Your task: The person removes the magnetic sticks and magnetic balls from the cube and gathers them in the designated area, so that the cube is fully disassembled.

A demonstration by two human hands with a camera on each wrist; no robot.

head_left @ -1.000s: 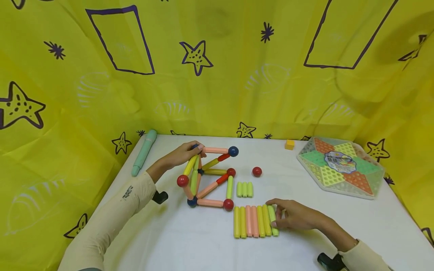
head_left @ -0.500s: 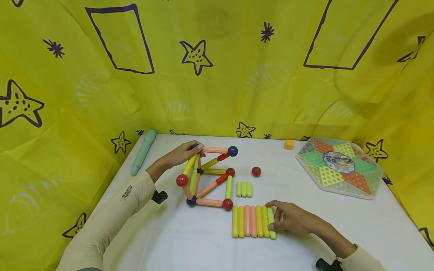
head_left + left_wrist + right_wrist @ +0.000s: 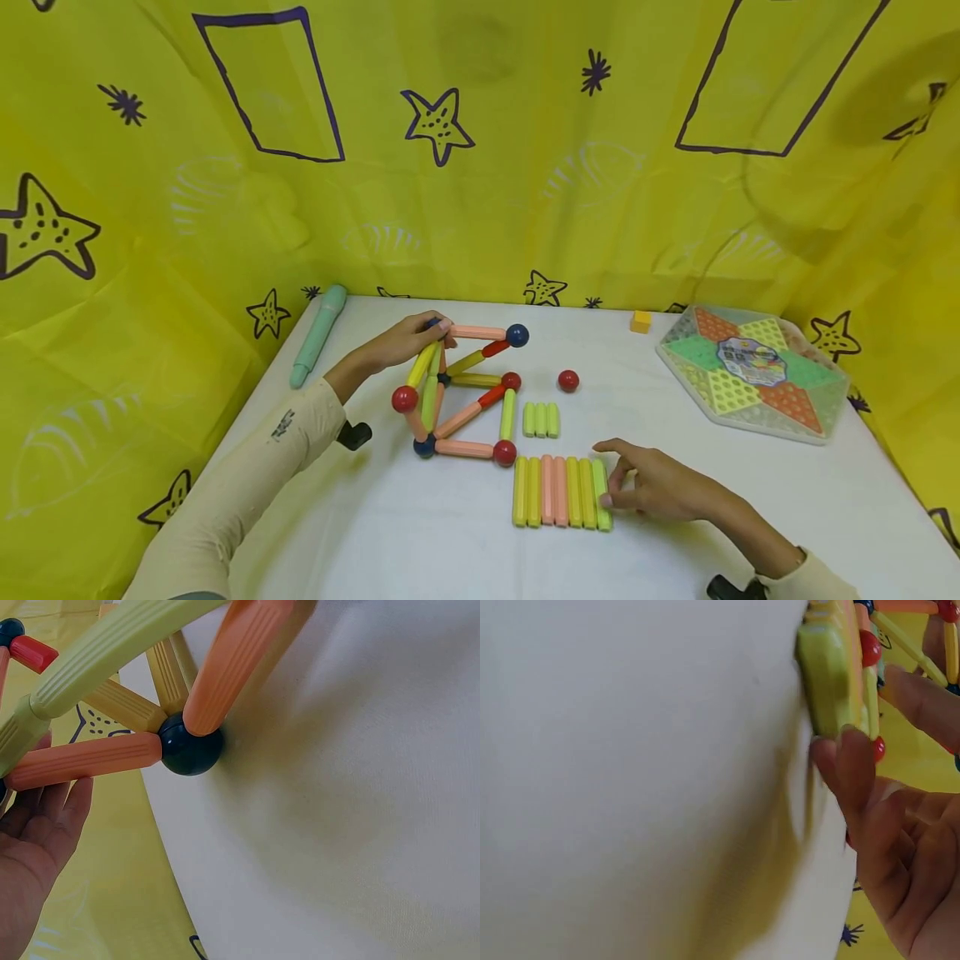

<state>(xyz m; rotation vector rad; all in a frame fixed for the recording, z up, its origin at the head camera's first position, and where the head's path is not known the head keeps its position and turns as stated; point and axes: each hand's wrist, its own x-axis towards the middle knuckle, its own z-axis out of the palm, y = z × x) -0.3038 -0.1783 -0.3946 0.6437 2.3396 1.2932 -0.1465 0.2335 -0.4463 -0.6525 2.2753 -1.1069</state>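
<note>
My left hand (image 3: 411, 337) holds the upper corner of a frame built from magnetic rods and balls, its fingers about the blue ball (image 3: 433, 323). Yellow, green, pink and red rods join red and blue balls there; the left wrist view shows my fingers along an orange-pink rod (image 3: 90, 761) and a dark ball (image 3: 192, 746) lower down. At the right end of a row of loose rods (image 3: 561, 492), my right hand (image 3: 660, 482) touches the light green rod (image 3: 602, 496) with its lower fingertips. The index finger is lifted off. In the right wrist view, fingertips meet that green rod's end (image 3: 826, 679).
Three short green rods (image 3: 541, 420) lie behind the row, a loose red ball (image 3: 568, 381) farther back. A yellow cube (image 3: 641, 322) and a flat patterned box (image 3: 753, 367) sit at back right. A mint-green microphone-shaped tube (image 3: 318, 337) lies at the left edge, before a yellow curtain.
The end green rod, tilted at first, now lies straight against the row. My right hand's index finger has come away from it. My left hand stays on the frame.
</note>
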